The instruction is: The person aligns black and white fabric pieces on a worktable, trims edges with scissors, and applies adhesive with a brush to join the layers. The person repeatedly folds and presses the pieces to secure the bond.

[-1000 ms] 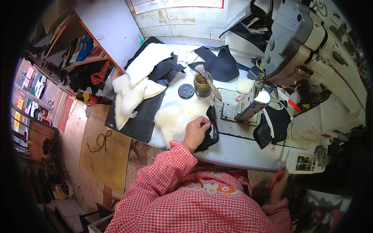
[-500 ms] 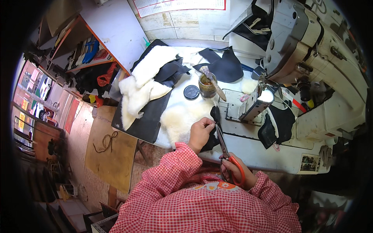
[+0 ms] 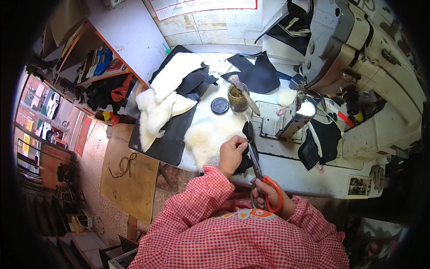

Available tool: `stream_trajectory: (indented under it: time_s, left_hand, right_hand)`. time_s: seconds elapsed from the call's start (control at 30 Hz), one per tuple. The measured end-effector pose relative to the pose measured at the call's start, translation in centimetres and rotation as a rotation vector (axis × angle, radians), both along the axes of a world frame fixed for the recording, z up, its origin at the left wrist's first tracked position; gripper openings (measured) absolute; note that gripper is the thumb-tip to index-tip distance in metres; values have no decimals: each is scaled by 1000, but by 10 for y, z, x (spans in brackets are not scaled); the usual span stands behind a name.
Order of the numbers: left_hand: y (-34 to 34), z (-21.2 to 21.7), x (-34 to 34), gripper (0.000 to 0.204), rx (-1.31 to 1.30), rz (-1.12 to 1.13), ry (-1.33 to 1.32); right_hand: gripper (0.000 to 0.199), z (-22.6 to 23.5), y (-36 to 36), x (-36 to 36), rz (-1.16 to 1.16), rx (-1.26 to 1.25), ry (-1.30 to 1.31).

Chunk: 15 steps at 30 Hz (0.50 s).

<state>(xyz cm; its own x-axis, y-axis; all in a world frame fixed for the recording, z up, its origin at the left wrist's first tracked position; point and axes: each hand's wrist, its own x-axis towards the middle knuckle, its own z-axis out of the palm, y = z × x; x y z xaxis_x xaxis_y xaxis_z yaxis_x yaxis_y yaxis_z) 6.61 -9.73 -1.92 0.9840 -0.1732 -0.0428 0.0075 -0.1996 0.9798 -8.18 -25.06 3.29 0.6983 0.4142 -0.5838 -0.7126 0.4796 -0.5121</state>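
Near the table's front edge, my left hand (image 3: 231,155) pinches the edge of a cream fleece piece (image 3: 206,136) with black material (image 3: 244,167) along its right side. Its fingertips hide the exact spot gripped. My right hand (image 3: 268,193) is closed round the handles of a pair of scissors (image 3: 273,195), one loop orange, the other dark. The scissor blades point away from me, their tips right beside my left fingertips at the black edge. How far the blades are apart is hard to make out.
Behind the fleece stand an open jar (image 3: 238,101) with a brush across it and a round black lid (image 3: 220,106). More fleece (image 3: 154,107) and black pieces (image 3: 262,76) lie farther back. A sewing machine (image 3: 358,58) fills the right; a brown board (image 3: 130,175) is at lower left.
The scissor handles have spread a little in my right hand, so the dark loop shows more. My left hand keeps its pinch in nearly the same place.
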Motion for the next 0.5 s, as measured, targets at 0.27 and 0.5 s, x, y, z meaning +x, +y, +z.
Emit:
stream_trajectory:
  time_s: [0.27, 0.5]
  left_hand:
    - [-1, -2, -1, 7, -33, 10, 16]
    - [-1, -1, -2, 7, -22, -3, -13]
  right_hand:
    - [24, 0, 1, 1, -29, 82, 14]
    - [26, 10, -2, 7, 2, 66, 64]
